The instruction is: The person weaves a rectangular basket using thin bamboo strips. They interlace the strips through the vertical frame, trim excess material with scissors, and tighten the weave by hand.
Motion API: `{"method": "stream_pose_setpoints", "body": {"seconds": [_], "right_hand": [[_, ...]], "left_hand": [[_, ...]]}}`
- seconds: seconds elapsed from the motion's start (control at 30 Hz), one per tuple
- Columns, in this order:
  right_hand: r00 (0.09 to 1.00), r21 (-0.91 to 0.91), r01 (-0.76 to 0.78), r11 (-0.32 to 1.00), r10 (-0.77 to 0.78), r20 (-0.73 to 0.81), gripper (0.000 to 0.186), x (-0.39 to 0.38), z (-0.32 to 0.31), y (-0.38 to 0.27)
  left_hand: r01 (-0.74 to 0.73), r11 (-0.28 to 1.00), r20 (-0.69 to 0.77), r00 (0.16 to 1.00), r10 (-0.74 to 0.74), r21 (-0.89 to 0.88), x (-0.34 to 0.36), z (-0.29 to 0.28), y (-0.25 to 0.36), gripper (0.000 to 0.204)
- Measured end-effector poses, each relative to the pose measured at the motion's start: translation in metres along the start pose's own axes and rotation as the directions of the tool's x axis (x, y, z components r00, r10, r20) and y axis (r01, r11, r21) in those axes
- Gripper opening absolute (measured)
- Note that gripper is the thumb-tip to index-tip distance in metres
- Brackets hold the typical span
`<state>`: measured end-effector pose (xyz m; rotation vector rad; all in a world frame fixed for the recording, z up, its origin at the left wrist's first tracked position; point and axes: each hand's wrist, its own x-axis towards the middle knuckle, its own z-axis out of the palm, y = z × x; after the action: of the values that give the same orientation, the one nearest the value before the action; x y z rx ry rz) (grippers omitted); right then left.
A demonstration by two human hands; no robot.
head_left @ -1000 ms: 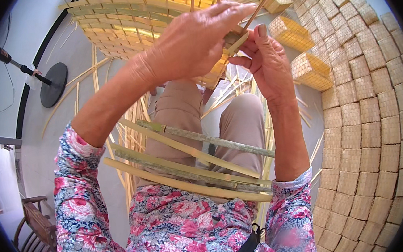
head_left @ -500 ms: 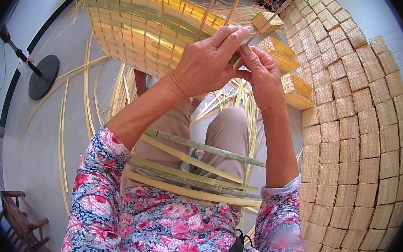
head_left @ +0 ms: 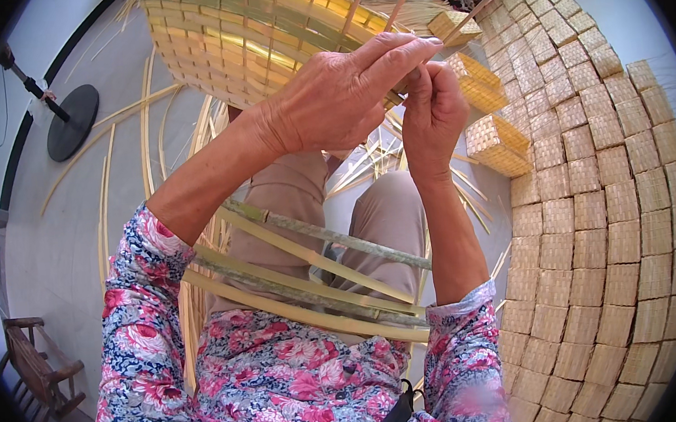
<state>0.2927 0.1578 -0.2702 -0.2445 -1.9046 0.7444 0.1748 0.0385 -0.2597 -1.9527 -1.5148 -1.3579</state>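
Note:
A large piece of woven bamboo basketwork [head_left: 206, 51], yellow with greenish bands, stands tilted ahead of me. Bare upright strips rise from its edge. My left hand [head_left: 337, 92] is at the work's near right corner, its first fingers stretched together over the edge and the others curled beneath. Close against it, my right hand [head_left: 435, 116] is closed, thumb pressed to bent fingers, on a bamboo strip at that corner. The fingers hide most of the strip and the exact grip. Several split bamboo strips [head_left: 308, 237] lie across my lap.
Small woven boxes [head_left: 499, 144] sit to the right, beside a broad array of stacked woven blocks [head_left: 587, 247]. Loose bamboo strips [head_left: 146, 139] litter the grey floor. At left are a round black stand base [head_left: 73, 122] and a small wooden chair [head_left: 41, 369].
Both hands have shifted slightly, the left one to the right and the right one a little downward. The strips on my lap have slid slightly left. The basketwork has dipped slightly.

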Motion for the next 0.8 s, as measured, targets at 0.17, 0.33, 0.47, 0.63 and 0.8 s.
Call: {"method": "stream_pose_setpoints", "body": {"seconds": [0.17, 0.33, 0.47, 0.63, 0.8], "right_hand": [[0.978, -0.314, 0.197, 0.929, -0.21, -0.009, 0.023, 0.013, 0.003, 0.0], [0.997, 0.018, -0.003, 1.0, 0.001, 0.081, 0.024, 0.012, -0.005, -0.001], [0.978, 0.163, -0.054, 0.985, 0.019, 0.207, 0.015, 0.003, -0.014, -0.003], [0.977, -0.006, -0.104, 0.995, 0.103, 0.189, 0.013, 0.005, -0.021, -0.007], [0.951, 0.138, -0.309, 0.941, 0.301, 0.072, 0.013, 0.024, -0.021, 0.011]], "left_hand": [[-0.017, 1.0, -0.046, 0.999, 0.016, -0.017, 0.004, 0.003, -0.005, 0.072], [0.046, 0.971, -0.122, 0.99, -0.076, -0.235, -0.001, 0.015, -0.005, 0.064], [0.145, 0.986, -0.128, 0.98, -0.154, -0.078, -0.001, 0.024, -0.006, 0.062], [0.15, 0.982, -0.155, 0.979, -0.132, 0.111, 0.006, 0.022, -0.002, 0.061], [0.027, 0.998, -0.192, 0.981, -0.014, 0.065, -0.004, -0.006, 0.0, 0.054]]}}
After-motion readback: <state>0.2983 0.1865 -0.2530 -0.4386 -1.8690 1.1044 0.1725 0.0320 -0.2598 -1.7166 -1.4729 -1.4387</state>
